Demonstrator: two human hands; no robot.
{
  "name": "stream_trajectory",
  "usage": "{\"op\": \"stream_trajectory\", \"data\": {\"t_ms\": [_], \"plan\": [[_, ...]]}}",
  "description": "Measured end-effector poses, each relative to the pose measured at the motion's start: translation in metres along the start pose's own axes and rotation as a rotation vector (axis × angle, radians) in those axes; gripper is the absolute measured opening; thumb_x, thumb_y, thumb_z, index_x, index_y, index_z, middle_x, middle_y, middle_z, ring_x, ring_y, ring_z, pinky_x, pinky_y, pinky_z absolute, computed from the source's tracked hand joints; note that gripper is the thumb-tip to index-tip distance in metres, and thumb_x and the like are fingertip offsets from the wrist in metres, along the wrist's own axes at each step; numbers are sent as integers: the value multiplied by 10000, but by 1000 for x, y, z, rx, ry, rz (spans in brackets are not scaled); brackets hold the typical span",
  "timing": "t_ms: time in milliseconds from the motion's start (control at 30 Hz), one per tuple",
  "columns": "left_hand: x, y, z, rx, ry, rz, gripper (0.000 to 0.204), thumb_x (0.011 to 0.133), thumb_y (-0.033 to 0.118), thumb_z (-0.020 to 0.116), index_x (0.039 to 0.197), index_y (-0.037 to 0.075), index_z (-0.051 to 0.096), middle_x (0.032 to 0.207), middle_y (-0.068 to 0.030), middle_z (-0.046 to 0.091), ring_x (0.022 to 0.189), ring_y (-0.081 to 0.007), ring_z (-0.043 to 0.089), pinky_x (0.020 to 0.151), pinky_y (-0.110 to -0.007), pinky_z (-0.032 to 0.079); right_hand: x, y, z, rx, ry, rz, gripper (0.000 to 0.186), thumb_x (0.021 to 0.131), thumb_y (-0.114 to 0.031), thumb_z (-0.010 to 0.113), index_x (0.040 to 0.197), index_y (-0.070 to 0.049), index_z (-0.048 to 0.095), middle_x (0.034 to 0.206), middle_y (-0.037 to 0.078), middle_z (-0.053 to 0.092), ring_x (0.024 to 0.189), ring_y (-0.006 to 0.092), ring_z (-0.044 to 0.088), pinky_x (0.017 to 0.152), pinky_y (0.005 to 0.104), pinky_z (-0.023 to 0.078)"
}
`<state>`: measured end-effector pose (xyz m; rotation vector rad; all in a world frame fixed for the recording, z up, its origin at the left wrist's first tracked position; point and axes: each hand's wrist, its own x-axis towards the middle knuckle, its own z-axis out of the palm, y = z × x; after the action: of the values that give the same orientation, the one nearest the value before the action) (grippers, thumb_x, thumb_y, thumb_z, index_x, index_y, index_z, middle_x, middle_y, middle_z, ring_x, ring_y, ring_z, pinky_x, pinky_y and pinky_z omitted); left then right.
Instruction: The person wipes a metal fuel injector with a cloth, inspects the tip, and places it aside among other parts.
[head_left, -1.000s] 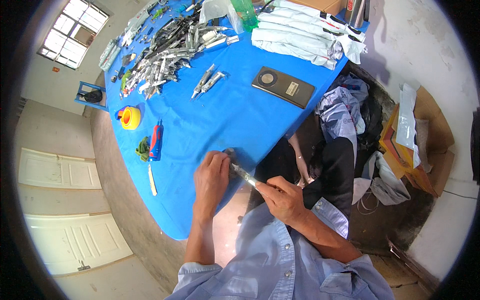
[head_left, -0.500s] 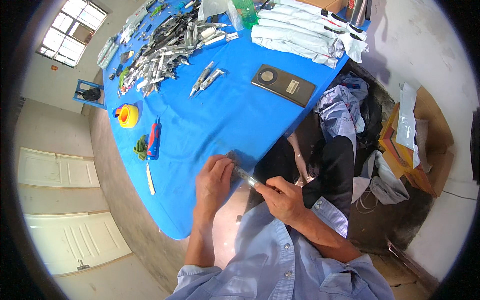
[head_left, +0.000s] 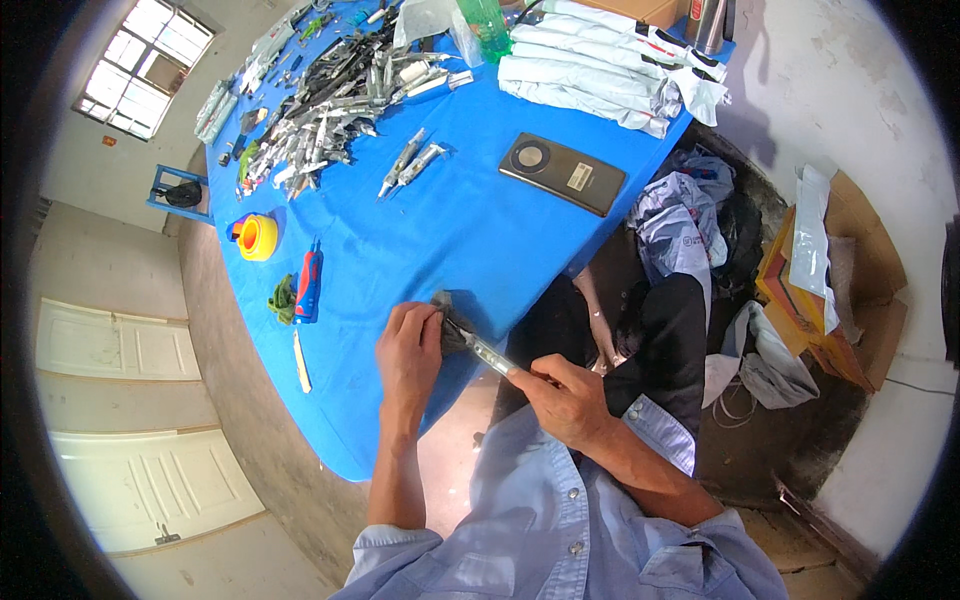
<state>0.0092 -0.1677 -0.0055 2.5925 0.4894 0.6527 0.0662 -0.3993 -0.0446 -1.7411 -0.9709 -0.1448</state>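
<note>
My right hand (head_left: 572,402) is closed on the near end of a slim silvery stick-shaped tool (head_left: 490,354), whose exact kind I cannot make out. The tool points up and left. Its far end meets a crumpled dark grey cloth (head_left: 454,336), which my left hand (head_left: 408,352) grips with bent fingers. Both hands are over the near edge of the blue-covered table (head_left: 400,265). Whether the tool's tip is inside the cloth or only against it is hidden.
Left of my hands lie a red-and-blue pen-shaped tool (head_left: 307,283), a green rag (head_left: 281,300) and a yellow tape roll (head_left: 258,237). Ahead are a phone (head_left: 563,172), two silvery sticks (head_left: 412,165), a heap of similar pieces (head_left: 325,125) and white plastic bags (head_left: 600,75).
My left hand has moved a little left and up with the cloth, away from my right hand, and more of the silvery tool shows. My right hand has hardly moved.
</note>
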Motion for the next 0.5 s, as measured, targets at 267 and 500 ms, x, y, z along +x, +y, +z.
{"op": "stream_trajectory", "data": {"t_ms": [267, 500], "plan": [[-8, 22, -6, 27, -101, 86, 69, 924, 48, 743, 987, 20, 750, 1042, -140, 747, 879, -340, 736, 777, -405, 594, 2, -5, -2, 4, -30, 9, 254, 866, -53, 784, 1118, -93, 792, 799, 16, 572, 642, 160, 594, 525, 296, 480], [5, 10, 3, 91, -46, 51, 84, 939, 66, 740, 999, 8, 729, 1027, -148, 738, 872, -347, 725, 770, -409, 583, -1, 0, 2, 40, -1, 83, 264, 842, -53, 824, 1100, -79, 776, 854, 41, 639, 702, 190, 662, 575, 306, 521]]}}
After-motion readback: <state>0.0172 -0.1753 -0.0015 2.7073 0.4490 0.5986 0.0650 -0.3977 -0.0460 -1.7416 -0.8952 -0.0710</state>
